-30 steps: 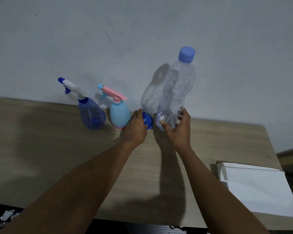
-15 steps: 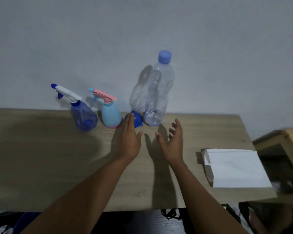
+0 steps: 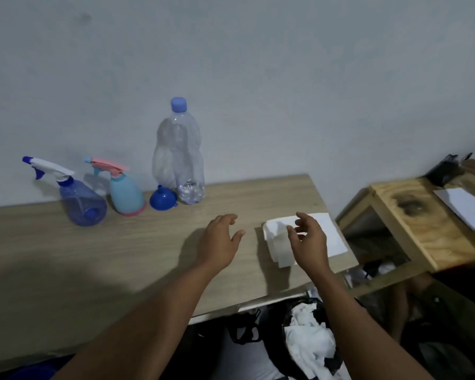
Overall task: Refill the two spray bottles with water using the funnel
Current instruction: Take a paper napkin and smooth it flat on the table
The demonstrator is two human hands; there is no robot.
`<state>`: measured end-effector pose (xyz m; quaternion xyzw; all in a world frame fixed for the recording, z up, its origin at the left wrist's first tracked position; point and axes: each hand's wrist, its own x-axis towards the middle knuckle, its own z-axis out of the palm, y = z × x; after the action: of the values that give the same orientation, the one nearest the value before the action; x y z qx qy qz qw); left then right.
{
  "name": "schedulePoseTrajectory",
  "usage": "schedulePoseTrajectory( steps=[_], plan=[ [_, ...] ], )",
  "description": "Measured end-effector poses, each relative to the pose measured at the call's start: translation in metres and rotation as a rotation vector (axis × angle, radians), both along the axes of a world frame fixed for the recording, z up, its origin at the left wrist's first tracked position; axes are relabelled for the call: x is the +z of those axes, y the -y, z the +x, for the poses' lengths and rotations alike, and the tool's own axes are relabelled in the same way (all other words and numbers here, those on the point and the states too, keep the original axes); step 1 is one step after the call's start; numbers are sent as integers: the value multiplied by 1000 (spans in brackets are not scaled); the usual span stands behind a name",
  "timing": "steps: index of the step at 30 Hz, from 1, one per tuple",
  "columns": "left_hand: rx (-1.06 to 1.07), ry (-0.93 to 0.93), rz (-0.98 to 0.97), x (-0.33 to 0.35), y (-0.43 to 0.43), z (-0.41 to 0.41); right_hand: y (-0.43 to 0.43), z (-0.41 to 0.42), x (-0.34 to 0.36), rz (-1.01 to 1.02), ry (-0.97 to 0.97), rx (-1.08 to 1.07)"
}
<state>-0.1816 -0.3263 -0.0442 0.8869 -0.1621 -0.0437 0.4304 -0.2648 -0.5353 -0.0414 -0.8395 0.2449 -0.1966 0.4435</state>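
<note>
Along the wall stand a clear blue spray bottle [image 3: 80, 200] with a white-and-blue trigger and a light blue spray bottle [image 3: 125, 192] with a pink trigger, both capped. A blue funnel [image 3: 163, 198] sits upside down beside them, touching the tall clear water bottle [image 3: 180, 157], whose blue cap is on. My left hand [image 3: 220, 239] hovers over the wooden table [image 3: 52, 256], fingers apart, empty. My right hand [image 3: 309, 238] is over the folded white paper towels [image 3: 279, 242], fingers spread, holding nothing.
A low wooden crate [image 3: 422, 223] with a sheet of white paper stands to the right of the table. Below the table's front edge lies a dark bag with white cloth [image 3: 310, 346]. The wall is right behind the bottles.
Both hands let go of the funnel and water bottle and drew back toward the table's right front. The view has swung to the right, showing the crate and the floor.
</note>
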Motion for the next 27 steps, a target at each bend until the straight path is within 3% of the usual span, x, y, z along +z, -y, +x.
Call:
schedulePoseTrajectory(
  steps=[6, 11, 20, 27],
  plan=[
    [176, -171, 127, 7, 72, -26, 103, -18, -10, -81, -71, -20],
    [323, -289, 110, -4, 109, -35, 163, -23, -26, -87, -187, 22],
    [523, -355, -17, -24, 147, -30, 195, -9, -37, -61, -324, 110],
    [573, -338, -124, -9, 160, -38, 196, -5, -36, 11, -235, 155]
  ],
)
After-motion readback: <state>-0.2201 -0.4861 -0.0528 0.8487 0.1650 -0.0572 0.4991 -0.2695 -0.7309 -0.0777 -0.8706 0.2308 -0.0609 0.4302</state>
